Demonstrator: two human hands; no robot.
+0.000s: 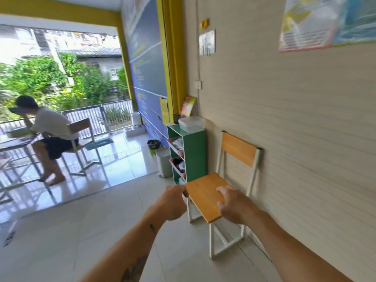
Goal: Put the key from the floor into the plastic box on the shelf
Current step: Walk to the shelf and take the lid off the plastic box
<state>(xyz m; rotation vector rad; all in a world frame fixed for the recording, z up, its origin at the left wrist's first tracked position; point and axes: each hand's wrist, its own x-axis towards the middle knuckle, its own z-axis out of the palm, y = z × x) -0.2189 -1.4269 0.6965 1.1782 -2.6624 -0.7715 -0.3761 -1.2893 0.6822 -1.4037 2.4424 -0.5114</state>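
Both bare forearms reach forward over the pale tiled floor (61, 241). The left hand (173, 202) is curled into a loose fist with thumb and fingertips pinched together at the near corner of a wooden seat — whether anything small sits in that pinch cannot be told, and no key shows anywhere in view. The right hand (234, 206) is half curled, fingers bent, in front of the seat's right edge; contact with the wood cannot be judged.

The seat belongs to a white metal-framed chair with an orange-brown wooden seat and backrest (238, 148), standing against the beige ribbed wall (305, 119). Just beyond it stands a narrow green metal shelf unit (195, 153) with items in its open compartments. On its top rests a clear rectangular plastic box with its lid on (191, 123) — well apart from both hands.

Farther left, another person (50, 129) sits hunched on a similar chair at a desk (14, 142).
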